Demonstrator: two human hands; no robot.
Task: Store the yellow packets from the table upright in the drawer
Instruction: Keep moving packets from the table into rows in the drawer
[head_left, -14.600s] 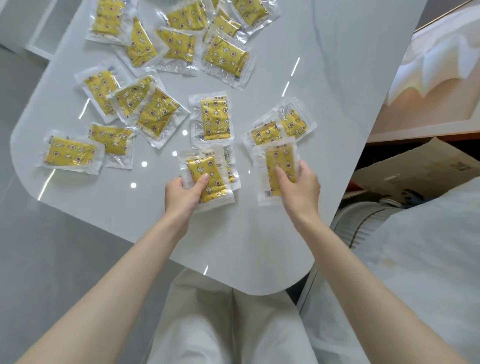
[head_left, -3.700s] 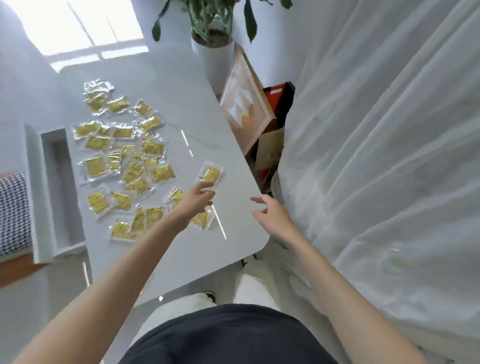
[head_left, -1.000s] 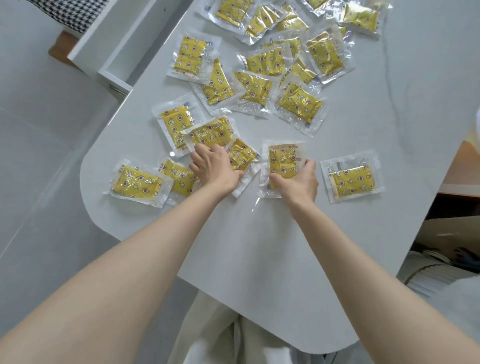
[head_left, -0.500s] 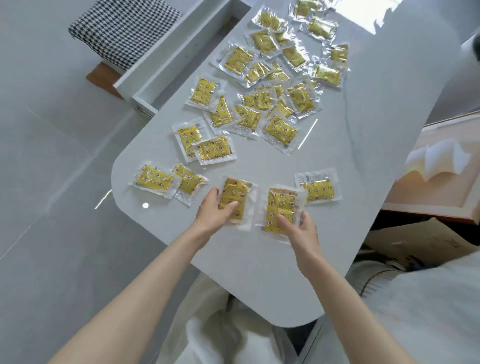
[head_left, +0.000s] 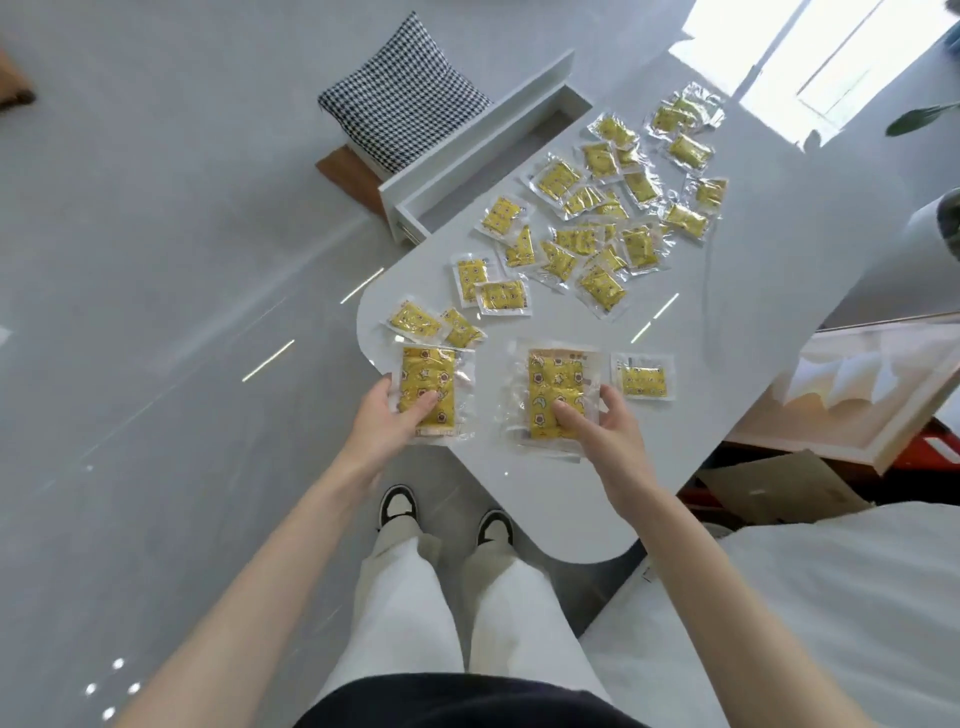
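My left hand (head_left: 388, 422) grips a yellow packet (head_left: 429, 383) in clear wrap, lifted at the table's near left corner, thumb on its front. My right hand (head_left: 602, 427) holds a second yellow packet (head_left: 551, 385) raised above the white table (head_left: 769, 270), thumb across its lower half. Another packet (head_left: 643, 378) lies flat just right of it. Several more packets (head_left: 587, 239) are scattered over the middle and far part of the table. The open white drawer (head_left: 457, 171) juts out from the table's left side, beyond the packets.
A black-and-white checked cushion (head_left: 402, 98) sits on a wooden stool left of the drawer. A framed picture (head_left: 852, 384) and cardboard (head_left: 779, 493) lean at the table's right. White fabric (head_left: 810, 613) fills the lower right. My feet (head_left: 447, 514) stand by the table's near end.
Both hands have lifted their packets off the table toward me. The view has pulled back and tilted, so the drawer and cushion now show more fully.
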